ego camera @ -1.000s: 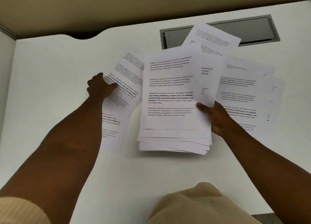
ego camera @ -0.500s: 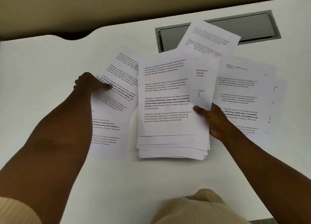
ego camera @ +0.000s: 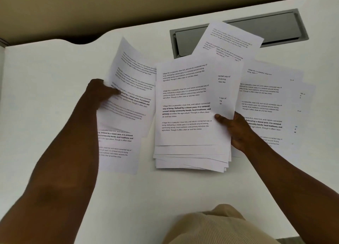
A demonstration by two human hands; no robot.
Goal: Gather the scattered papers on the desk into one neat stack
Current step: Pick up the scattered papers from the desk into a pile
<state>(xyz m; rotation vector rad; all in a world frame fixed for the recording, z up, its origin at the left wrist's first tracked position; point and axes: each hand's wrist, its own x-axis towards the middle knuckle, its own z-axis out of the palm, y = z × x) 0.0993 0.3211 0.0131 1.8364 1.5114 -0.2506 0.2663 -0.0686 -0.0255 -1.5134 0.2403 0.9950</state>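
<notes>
A thick, uneven stack of printed white papers (ego camera: 190,139) is held above the middle of the white desk (ego camera: 55,74) by my right hand (ego camera: 236,131), which grips its right edge with the thumb on top. My left hand (ego camera: 100,94) grips a loose sheet (ego camera: 132,89) at its left edge; the sheet curls up off the desk, left of the stack. Another sheet (ego camera: 119,152) lies flat under my left forearm. Several more sheets (ego camera: 266,100) are spread to the right of the stack, and one tilted sheet (ego camera: 231,40) lies behind it.
A grey cable hatch (ego camera: 275,27) is set into the desk at the back, partly covered by the tilted sheet. The desk's back edge has a curved notch (ego camera: 80,41) at the left. My beige-clad knee (ego camera: 216,225) shows below the front edge.
My left hand has closed on the loose sheet at the left and lifted it, so it now curls upward. My right hand still holds the stack in the same place.
</notes>
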